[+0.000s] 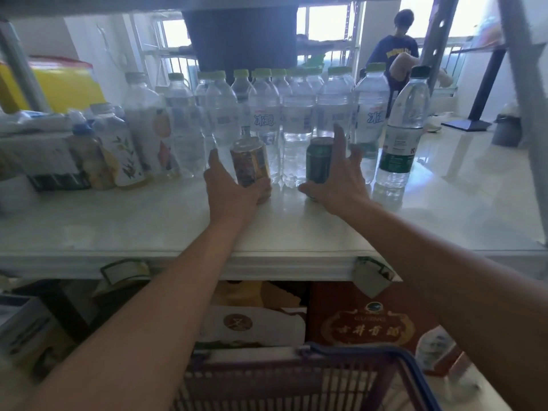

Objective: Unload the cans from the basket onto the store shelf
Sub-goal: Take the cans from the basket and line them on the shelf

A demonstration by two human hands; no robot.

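Head view, water bottles [298, 114] crowd behind both cans [250, 167]

Left arm: bare, extended forward and up from the lower left, wrist straight, left hand [229, 189] back-up with the thumb raised on the left side and the fingers curled round to the right, out of sight. Right arm: bare, extended from the lower right, angled inward, right hand [338, 185] back-up with fingers spread and lifted, index finger highest, thumb stretched low to the left. Hands level, near each other, apart.
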